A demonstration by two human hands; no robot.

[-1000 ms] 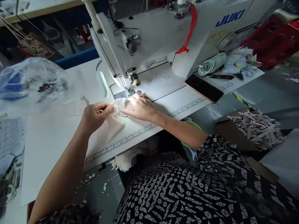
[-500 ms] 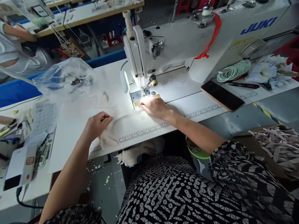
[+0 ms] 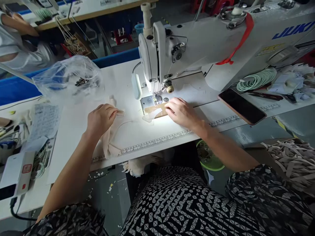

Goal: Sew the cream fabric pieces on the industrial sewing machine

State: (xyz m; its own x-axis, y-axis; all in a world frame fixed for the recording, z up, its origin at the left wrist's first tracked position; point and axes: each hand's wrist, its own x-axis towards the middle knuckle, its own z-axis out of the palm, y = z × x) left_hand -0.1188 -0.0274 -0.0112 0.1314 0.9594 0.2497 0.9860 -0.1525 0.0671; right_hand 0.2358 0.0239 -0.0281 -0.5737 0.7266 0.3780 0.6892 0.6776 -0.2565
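Beige cloth [image 3: 107,139] in LH [image 3: 101,120]; RH [image 3: 180,113] nr sewing mach. [image 3: 204,46]

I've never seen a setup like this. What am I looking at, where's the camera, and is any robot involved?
No robot here: a person works bare-handed at a sewing machine. The camera is worn on their head, looking forward and down. The left hand pinches pale cloth; the right hand is by a tan strip, and I can't tell whether it holds anything. On the white table also lie a phone, a coil of cord and a plastic bag.
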